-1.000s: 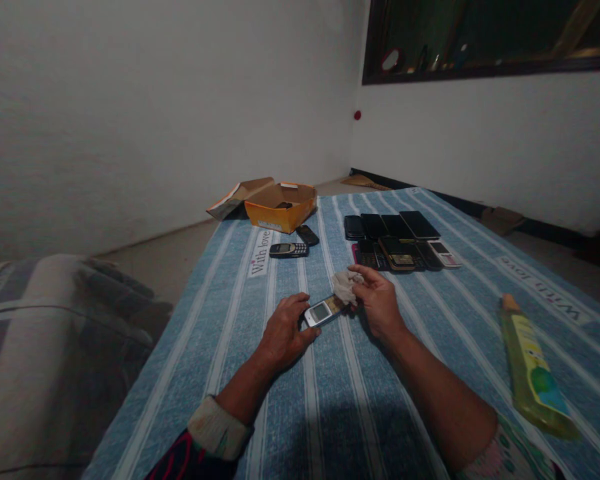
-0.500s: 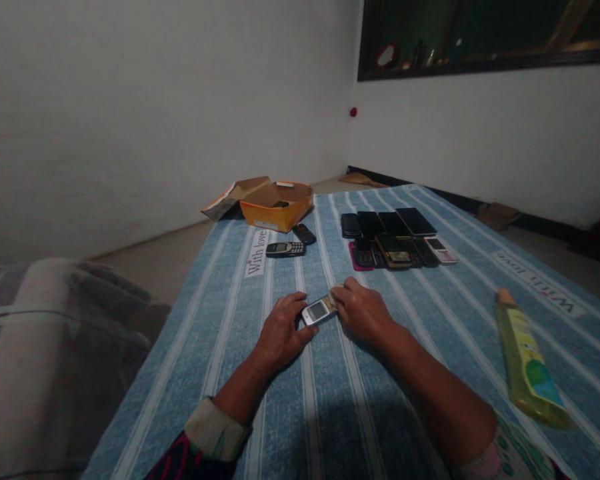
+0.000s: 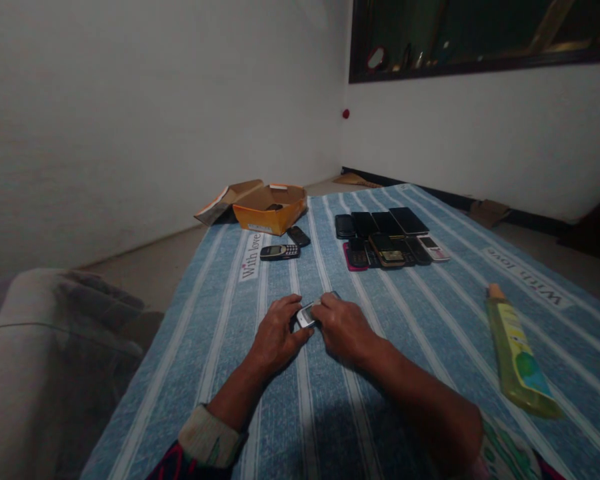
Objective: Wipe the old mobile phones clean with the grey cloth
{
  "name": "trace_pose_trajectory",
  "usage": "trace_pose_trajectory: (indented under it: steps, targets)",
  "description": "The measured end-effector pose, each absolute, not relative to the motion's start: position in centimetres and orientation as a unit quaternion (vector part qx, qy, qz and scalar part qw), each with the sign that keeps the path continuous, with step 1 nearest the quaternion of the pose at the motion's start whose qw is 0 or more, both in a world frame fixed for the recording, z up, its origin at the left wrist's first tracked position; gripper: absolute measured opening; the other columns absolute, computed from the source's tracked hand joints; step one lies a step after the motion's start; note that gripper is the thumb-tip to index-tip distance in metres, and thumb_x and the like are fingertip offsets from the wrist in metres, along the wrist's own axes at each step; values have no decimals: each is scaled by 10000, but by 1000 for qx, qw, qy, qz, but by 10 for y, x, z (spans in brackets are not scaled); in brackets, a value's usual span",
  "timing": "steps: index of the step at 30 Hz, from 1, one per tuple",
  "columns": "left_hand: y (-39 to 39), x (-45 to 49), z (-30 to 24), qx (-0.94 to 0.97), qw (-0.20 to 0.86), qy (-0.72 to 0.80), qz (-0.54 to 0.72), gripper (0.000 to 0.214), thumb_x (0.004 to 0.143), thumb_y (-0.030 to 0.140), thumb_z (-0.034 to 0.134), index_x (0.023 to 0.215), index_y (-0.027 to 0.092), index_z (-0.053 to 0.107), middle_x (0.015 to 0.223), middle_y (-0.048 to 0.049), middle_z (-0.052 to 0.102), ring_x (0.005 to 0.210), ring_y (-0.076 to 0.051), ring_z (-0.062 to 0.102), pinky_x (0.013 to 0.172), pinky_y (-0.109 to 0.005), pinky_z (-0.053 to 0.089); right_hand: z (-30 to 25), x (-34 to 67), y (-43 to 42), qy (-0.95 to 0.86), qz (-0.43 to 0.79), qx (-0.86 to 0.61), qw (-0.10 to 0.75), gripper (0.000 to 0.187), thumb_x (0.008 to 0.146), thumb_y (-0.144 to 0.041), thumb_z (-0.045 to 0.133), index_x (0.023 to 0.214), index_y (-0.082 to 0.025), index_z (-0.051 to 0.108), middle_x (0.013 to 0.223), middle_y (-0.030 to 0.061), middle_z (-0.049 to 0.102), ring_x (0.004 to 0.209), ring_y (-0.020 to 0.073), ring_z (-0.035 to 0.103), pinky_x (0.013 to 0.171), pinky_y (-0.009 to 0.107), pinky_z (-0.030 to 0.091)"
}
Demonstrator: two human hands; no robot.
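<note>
1. Holding silver phone (image 3: 304,319) by its left end w/ our left hand (image 3: 277,333), thumb & fingers round it; on or just above striped cloth (image 3: 325,400), can't tell.
2. Our right hand (image 3: 347,328) bunched over phone's middle; can't tell what's under fingertips.
3. Prog: this one unfinished IMO. Phone rows (image 3: 409,221) at R, 2 dark phones (image 3: 280,252) near orange box (image 3: 265,219); done vs left unclear.
4. Look: silver edge, greyish screen, rest mostly hidden.

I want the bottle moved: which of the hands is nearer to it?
Right. The right hand, over the silver phone, is left of the bottle; the left hand, holding the phone's left end, is farther left.
</note>
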State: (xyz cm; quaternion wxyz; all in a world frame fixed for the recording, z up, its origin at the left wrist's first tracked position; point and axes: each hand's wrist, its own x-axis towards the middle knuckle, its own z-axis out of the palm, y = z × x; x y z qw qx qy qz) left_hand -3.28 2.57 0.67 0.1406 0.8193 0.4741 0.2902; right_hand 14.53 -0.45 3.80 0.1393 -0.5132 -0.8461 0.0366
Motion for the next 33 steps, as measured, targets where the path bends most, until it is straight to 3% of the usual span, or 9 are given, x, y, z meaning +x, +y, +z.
trace_pose_trajectory:
  steps: [5, 12, 19, 25, 33]
  targets:
    - [29, -34, 6, 823, 137, 461, 301, 320, 698, 238, 685, 1013, 182, 690, 1210, -128, 657, 1120, -308, 614, 966, -495, 505, 41, 138, -5, -868, 16, -479, 129, 223, 900, -93, 475, 1020, -161, 651, 978, 82, 631, 835, 200, 594, 646, 284, 412]
    - [27, -34, 10, 820, 140, 470, 293, 343, 676, 244, 702, 1012, 177, 692, 1218, -134, 654, 1143, -327, 605, 974, -522, 500, 46, 168, 18, -775, -2, -621, 115, 235, 920, -78, 442, 944, -161, 660, 980, 104, 619, 846, 197, 600, 663, 283, 408]
    - [27, -32, 11, 815, 142, 478, 296, 351, 663, 273, 715, 1001, 180, 706, 1212, -128, 660, 1128, -329, 614, 967, -505, 513, 33, 153, -1, -853, -35, -498, 154, 186, 954, -156, 466, 1014, -176, 641, 971, 78, 624, 864, 202, 570, 685, 284, 415]
    - [27, -32, 13, 815, 146, 484, 284, 330, 675, 262, 697, 994, 179, 706, 1213, -127, 659, 1134, -326, 610, 974, -509, 503, 39, 162, 5, -813, -29, -564, 139, 201, 933, -100, 468, 961, -166, 655, 955, 83, 627, 808, 188, 573, 659, 282, 400]
    - [26, -33, 13, 816, 141, 482, 288, 336, 682, 260, 699, 1005, 167, 708, 1211, -141, 659, 1129, -318, 612, 966, -484, 512, 31, 149, -1, -851, -33, -497, 166, 165, 926, -121, 506, 987, -177, 648, 944, 70, 632, 835, 198, 568, 673, 290, 410]
